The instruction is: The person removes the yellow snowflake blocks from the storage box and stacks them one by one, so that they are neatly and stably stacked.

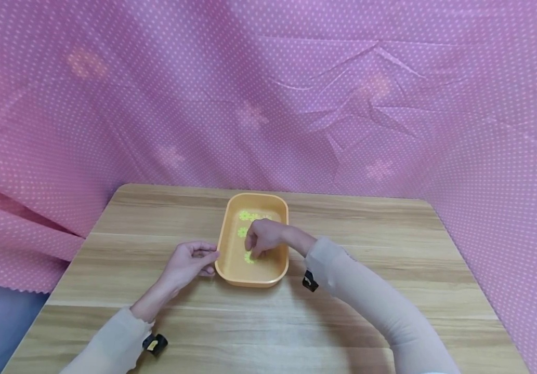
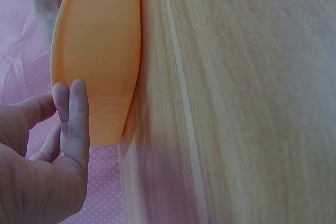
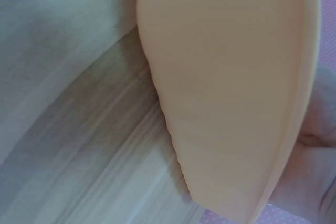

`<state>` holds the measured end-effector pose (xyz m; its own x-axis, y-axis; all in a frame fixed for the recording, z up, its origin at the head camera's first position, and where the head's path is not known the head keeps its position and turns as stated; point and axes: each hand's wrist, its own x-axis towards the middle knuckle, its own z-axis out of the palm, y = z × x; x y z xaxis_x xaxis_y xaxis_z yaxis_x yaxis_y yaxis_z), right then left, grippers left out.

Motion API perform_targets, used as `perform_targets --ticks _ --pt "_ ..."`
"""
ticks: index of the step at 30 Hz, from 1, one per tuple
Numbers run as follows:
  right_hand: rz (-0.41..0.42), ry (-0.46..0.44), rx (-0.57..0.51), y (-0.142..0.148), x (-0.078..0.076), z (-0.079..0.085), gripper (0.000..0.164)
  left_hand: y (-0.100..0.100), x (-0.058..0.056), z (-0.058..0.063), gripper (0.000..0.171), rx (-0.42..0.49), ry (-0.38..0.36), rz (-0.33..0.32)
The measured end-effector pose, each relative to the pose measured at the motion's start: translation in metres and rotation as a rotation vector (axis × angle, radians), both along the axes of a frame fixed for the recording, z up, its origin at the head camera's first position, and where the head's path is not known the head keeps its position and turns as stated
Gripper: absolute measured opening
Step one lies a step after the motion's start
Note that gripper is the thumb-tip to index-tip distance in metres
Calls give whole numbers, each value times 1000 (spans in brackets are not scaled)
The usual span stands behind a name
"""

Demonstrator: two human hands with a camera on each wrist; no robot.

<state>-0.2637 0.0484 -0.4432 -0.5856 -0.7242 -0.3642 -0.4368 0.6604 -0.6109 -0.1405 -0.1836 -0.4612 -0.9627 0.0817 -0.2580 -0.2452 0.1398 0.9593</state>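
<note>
A shallow orange plastic tray (image 1: 231, 270) with rounded corners rests on the wooden table. Several small yellow-green flower shapes (image 1: 245, 215) show on its floor. At the tray's left rim is my left hand (image 1: 185, 265), pinching the edge with thumb and fingers; the left wrist view shows its fingertips (image 2: 77, 90) against the outer wall. My right hand (image 1: 265, 236) reaches over the right side into the tray, fingers bent down beside a flower shape (image 1: 249, 257) near the front; I cannot tell whether they hold it. The right wrist view shows mostly the tray's outer wall (image 3: 226, 77), which hides the fingers.
The wood-grain table (image 1: 390, 259) extends around the tray on all sides. A pink polka-dot cloth (image 1: 296, 104) hangs behind the table and along both sides. Black straps or mounts (image 1: 155, 344) sit at both wrists, over pale sleeves.
</note>
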Motion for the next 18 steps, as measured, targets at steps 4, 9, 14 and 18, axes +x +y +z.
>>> perform_targets --ticks 4,9,14,18 --pt "47 56 24 1 1 -2 25 0 0 1 38 7 2 -4" --pt "84 56 27 1 2 -4 30 -1 0 0 37 14 3 -1" --pt "101 59 23 1 3 -4 31 -1 -1 1 37 18 5 -3" --pt "103 77 27 1 3 -5 28 -1 -1 1 37 16 5 -4"
